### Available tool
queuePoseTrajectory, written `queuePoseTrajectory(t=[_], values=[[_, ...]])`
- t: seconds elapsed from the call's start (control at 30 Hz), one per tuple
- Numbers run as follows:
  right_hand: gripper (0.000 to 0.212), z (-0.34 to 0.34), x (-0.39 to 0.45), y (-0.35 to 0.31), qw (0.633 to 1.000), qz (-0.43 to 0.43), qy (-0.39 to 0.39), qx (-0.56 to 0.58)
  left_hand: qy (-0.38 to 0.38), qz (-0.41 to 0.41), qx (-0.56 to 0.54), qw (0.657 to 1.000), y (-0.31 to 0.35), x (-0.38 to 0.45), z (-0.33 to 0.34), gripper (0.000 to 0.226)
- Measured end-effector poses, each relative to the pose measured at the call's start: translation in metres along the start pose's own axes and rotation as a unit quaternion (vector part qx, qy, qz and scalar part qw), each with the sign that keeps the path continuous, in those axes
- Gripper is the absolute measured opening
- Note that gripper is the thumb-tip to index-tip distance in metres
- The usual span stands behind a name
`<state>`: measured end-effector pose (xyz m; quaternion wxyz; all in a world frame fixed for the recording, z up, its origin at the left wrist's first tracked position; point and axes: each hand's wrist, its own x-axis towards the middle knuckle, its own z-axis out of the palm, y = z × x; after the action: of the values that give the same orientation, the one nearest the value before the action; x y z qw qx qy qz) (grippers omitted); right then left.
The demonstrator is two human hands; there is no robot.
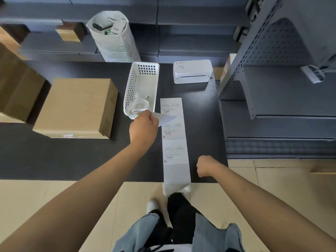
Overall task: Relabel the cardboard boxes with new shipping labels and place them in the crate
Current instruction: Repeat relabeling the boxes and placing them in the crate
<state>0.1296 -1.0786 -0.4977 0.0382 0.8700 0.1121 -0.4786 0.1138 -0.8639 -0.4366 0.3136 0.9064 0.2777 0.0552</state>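
Observation:
A long strip of shipping labels lies on the dark table and hangs over its front edge. My left hand pinches a white sheet of paper just above the strip, beside the near end of a white perforated basket that holds crumpled paper. My right hand is curled into a loose fist right of the strip, holding nothing that I can see. A cardboard box sits at the left of the table, with a torn label remnant on its front edge.
A white label printer stands at the back right of the table. A white sack of scraps stands behind the basket. More cardboard boxes are stacked at far left. Grey metal shelving borders the right side.

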Motion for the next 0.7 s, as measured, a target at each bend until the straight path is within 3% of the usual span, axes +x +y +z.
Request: queuePoseTrajectory(t=[0.33, 0.47, 0.57, 0.7], values=[[0.016, 0.003, -0.039, -0.032, 0.991, 0.024, 0.129, 0.032, -0.025, 0.036, -0.005, 0.999, -0.036, -0.033, -0.027, 0.021], [0.018, -0.002, -0.049, -0.056, 0.978, 0.006, 0.179, 0.111, -0.021, 0.038, -0.005, 0.999, -0.047, -0.038, -0.041, 0.021], [0.017, -0.015, -0.054, -0.083, 0.942, -0.038, 0.205, 0.263, -0.014, 0.033, 0.000, 0.999, -0.052, -0.041, -0.055, 0.018], [0.021, -0.046, -0.065, -0.134, 0.849, -0.069, 0.112, 0.512, 0.011, 0.077, 0.036, 0.996, -0.064, -0.043, -0.078, 0.015]])
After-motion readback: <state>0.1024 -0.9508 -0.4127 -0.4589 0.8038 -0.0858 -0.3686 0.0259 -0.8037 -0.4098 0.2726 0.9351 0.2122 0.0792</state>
